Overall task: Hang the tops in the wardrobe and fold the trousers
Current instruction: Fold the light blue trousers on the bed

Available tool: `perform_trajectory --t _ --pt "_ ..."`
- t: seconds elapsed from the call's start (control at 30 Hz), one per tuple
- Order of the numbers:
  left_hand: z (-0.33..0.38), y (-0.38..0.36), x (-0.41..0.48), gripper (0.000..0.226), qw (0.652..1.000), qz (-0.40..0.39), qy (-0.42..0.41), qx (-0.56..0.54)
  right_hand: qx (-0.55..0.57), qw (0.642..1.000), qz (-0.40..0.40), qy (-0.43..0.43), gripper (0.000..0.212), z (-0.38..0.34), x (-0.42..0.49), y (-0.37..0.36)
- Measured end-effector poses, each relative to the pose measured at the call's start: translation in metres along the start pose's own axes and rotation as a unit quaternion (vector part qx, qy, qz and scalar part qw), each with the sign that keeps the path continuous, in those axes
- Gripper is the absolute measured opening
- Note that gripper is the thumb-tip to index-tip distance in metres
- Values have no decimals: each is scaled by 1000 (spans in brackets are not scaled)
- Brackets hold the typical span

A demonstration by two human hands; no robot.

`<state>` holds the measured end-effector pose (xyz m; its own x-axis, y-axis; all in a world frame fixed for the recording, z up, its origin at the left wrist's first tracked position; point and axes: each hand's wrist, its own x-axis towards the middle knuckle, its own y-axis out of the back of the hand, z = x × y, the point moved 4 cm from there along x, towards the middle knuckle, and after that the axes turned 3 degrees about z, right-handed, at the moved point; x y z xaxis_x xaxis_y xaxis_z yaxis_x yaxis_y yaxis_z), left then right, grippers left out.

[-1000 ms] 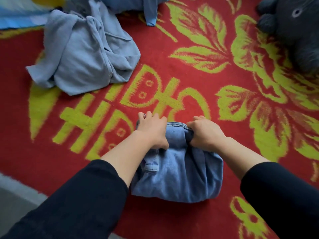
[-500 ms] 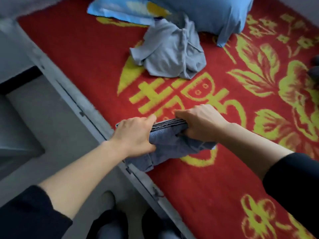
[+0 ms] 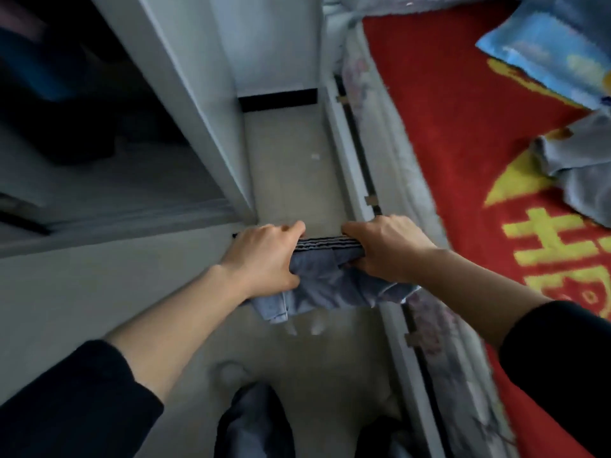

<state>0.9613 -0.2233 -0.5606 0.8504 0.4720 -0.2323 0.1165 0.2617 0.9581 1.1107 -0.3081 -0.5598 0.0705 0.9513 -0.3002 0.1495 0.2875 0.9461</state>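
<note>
Folded blue trousers (image 3: 327,282) hang in the air between my two hands, over the floor beside the bed. My left hand (image 3: 264,259) grips the bundle's left end and my right hand (image 3: 386,249) grips its right end, with the layered fold edge showing between them. The open wardrobe (image 3: 109,180) is at the left, its dark inside and a pale shelf in view. A crumpled grey-blue top (image 3: 575,166) lies on the red bed cover at the right edge.
The white wardrobe side panel (image 3: 198,104) stands just left of my hands. The bed's edge (image 3: 393,193) with the red and yellow cover (image 3: 463,133) runs down the right. A blue pillow (image 3: 549,51) lies at top right. My legs show at the bottom.
Both hands lifted the folded trousers off the red cover and carried them left, over the floor towards the wardrobe. The view swung left with them.
</note>
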Motion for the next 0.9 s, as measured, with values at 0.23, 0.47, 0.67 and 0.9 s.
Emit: perform_trajectory --t 0.23,0.47,0.67,0.9 --pt "-192 -7 -73 42 997 -3 82 -13 -5 996 -45 72 17 -164 138 -5" --pt "-338 -25 -123 46 987 -1 160 1 -33 987 -53 147 27 -283 248 -7" --pt "-432 -38 -124 45 980 1 197 31 -61 979 -44 192 26 -341 340 -28" --pt "-564 -85 -87 50 970 19 237 38 -56 976 -52 205 32 -392 477 -63"
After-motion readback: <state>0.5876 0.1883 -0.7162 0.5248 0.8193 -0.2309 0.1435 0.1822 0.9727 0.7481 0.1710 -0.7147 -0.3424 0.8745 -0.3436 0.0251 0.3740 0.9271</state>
